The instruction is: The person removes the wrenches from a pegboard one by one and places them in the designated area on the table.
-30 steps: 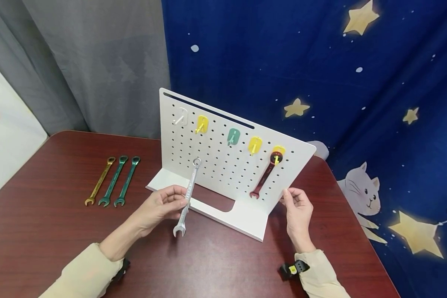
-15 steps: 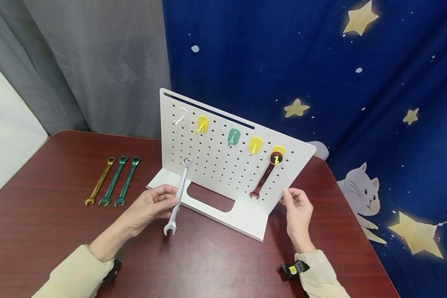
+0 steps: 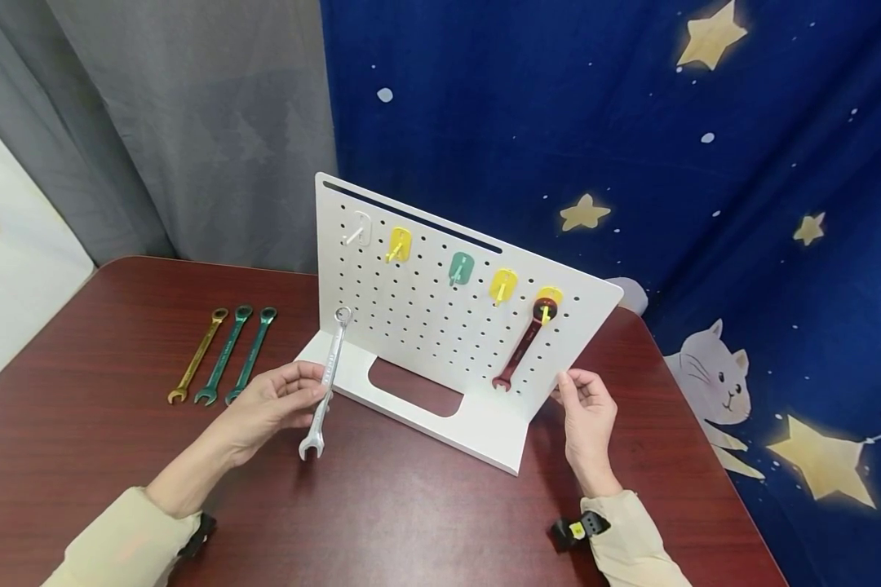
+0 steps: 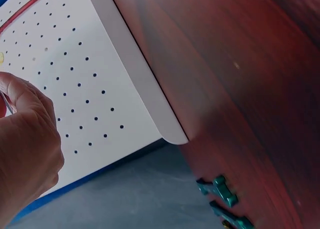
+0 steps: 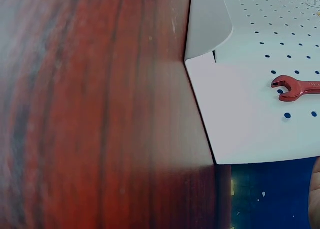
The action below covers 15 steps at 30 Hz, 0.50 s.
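My left hand [image 3: 277,405] pinches a silver combination wrench [image 3: 328,379] by its middle, ring end up and open jaw down, in front of the lower left of a white pegboard [image 3: 426,326]. In the left wrist view that hand [image 4: 27,139] shows at the left edge, the wrench mostly hidden. My right hand [image 3: 589,420] grips the pegboard's right edge, thumb on the front. A dark red wrench [image 3: 520,357] hangs by its ring from the rightmost yellow hook [image 3: 551,293]; its open end [image 5: 292,88] shows in the right wrist view.
Left on the table lie a gold wrench [image 3: 199,356] and two green wrenches [image 3: 223,356], side by side. Along the board's top sit a white hook [image 3: 357,230], a yellow hook [image 3: 399,244], a green hook [image 3: 461,269] and another yellow hook [image 3: 502,287]. Curtains hang behind.
My left hand has carried the silver wrench leftward across the board's front, partly covering the nearer green wrench's lower end. The right hand and the pegboard have stayed in place.
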Motion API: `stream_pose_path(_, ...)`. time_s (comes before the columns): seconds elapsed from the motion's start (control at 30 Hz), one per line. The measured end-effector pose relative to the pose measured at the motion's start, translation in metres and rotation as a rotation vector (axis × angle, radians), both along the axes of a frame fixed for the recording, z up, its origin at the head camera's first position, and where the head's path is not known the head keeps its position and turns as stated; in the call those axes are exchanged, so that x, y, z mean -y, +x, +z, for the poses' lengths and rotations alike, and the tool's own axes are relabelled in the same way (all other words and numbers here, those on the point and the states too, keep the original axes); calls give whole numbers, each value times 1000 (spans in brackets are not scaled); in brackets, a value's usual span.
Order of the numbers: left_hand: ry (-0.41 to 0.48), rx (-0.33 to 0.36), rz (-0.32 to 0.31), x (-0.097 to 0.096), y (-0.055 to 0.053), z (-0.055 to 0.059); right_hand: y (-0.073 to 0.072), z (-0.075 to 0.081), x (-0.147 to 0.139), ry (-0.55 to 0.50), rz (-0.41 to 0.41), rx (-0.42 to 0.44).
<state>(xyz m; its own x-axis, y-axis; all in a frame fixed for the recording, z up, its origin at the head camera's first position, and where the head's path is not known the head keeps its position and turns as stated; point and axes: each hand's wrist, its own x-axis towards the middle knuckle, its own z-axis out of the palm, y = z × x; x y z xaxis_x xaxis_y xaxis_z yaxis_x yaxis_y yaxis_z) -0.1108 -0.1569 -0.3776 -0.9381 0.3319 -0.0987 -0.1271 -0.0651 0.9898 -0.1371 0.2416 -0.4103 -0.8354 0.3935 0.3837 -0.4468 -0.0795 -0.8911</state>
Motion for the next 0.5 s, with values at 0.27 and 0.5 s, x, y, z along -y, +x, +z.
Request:
stream_pose_path(0.27, 21, -9, 4, 10, 0, 0, 0, 0, 0, 6, -17, 19)
stream_pose_path(0.5, 10, -18, 17, 22, -1, -1, 1, 2, 1, 2, -11, 21)
